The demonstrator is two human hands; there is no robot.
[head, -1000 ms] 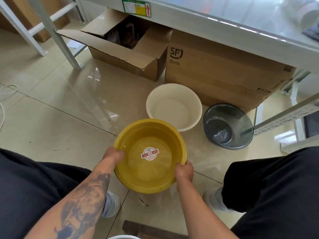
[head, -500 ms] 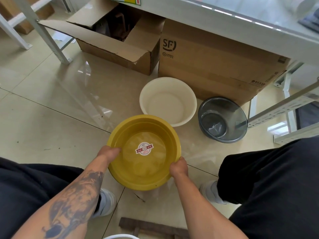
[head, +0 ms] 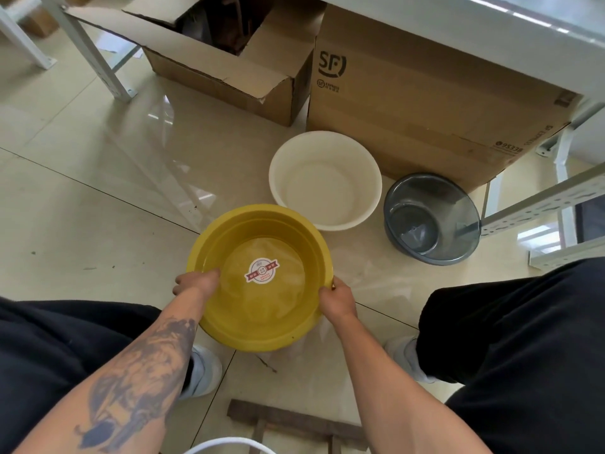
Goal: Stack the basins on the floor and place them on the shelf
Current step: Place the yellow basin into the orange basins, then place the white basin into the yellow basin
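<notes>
A yellow basin (head: 262, 237) with a round sticker on its bottom is held just above the tiled floor between my knees. My left hand (head: 196, 283) grips its left rim, and my right hand (head: 337, 298) grips its right rim. Beyond it a white basin (head: 327, 178) stands on the floor, its near rim slightly behind the yellow one. A grey translucent basin (head: 432, 217) sits to the right of the white one, tilted against a cardboard box. The white shelf (head: 491, 31) runs across the top right.
An open cardboard box (head: 229, 77) and a closed SF box (head: 409, 99) stand under the shelf. White metal shelf legs (head: 95, 57) rise at the left and a perforated rail (head: 540, 201) at the right. A wooden piece (head: 294, 424) lies near my feet.
The view has shifted slightly, so the boxes and basins sit a little higher in frame. Both hands keep their hold on the yellow basin, which stays between my knees.
</notes>
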